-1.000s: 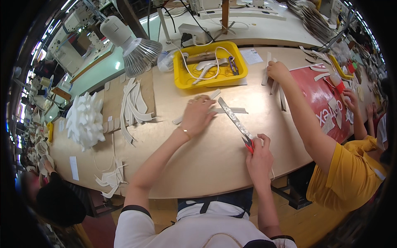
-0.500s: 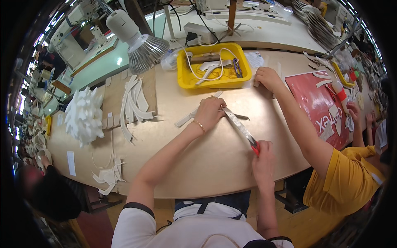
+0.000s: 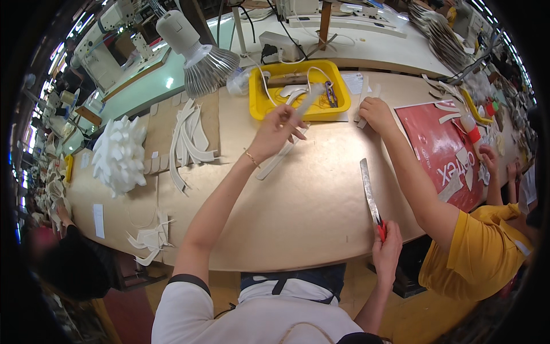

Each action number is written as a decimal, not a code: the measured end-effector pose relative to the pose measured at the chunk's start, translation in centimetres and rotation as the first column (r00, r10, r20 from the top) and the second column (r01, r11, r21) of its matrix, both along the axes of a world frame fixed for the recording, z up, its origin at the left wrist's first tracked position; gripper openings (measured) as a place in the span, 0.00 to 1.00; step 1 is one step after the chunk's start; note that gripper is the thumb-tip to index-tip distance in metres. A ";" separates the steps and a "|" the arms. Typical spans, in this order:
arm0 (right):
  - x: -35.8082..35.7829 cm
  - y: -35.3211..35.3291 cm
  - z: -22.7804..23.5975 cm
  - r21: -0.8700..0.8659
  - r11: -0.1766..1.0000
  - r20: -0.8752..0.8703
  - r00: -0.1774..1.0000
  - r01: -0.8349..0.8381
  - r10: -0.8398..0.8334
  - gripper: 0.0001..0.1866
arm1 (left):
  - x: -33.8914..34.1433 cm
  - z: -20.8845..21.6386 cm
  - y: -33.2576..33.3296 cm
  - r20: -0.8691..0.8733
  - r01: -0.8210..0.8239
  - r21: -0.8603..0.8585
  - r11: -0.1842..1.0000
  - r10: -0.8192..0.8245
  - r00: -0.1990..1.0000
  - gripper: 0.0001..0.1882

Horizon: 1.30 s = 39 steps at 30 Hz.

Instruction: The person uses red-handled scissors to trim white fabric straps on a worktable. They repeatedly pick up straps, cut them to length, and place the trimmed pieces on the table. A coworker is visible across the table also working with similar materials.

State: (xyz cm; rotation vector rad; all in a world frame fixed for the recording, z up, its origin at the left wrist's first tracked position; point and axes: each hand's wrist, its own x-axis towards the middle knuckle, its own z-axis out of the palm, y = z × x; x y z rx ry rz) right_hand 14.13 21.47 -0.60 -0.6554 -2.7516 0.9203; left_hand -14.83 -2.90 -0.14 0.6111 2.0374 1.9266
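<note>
My left hand [image 3: 276, 133] is over the table just in front of the yellow tray [image 3: 258, 114], its fingers pinching a pale strip [image 3: 311, 101] that is smeared by motion. Under those fingers another pale strip [image 3: 274, 163] lies slantwise on the table. In my right hand [image 3: 388, 247], near the table's front edge, is a long flat metal blade [image 3: 369, 192] with a red handle, its tip pointing away from me. The blade is apart from the strips.
At left sit a white foam-like pile [image 3: 119, 156] and pale curved strips [image 3: 192, 135] on a board. Offcuts [image 3: 153, 238] lie nearer. A lamp [image 3: 209, 66] hangs above. On the right, a co-worker's hand [image 3: 375, 114] handles pale pieces beside a red sheet [image 3: 427, 135].
My left hand has lifted a strip and moved away from me, toward the tray. My right hand has drawn the blade back to the right, off the strips.
</note>
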 end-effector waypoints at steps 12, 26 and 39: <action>-0.7 -0.9 -0.4 0.052 0.997 -0.012 0.999 -0.050 0.051 0.06 | 2.0 -2.7 -1.2 -0.243 -0.238 -0.564 0.790 0.117 0.963 0.15; -0.5 -1.8 4.6 -0.370 0.917 -0.018 0.989 -0.146 0.150 0.06 | 1.6 -3.3 -1.8 -0.680 -0.521 -0.565 0.639 -0.004 0.733 0.19; 1.0 -0.6 3.1 -0.599 0.799 -0.020 0.998 -0.053 0.051 0.09 | 15.2 0.0 3.1 -0.428 0.206 -0.576 0.791 -0.506 0.749 0.14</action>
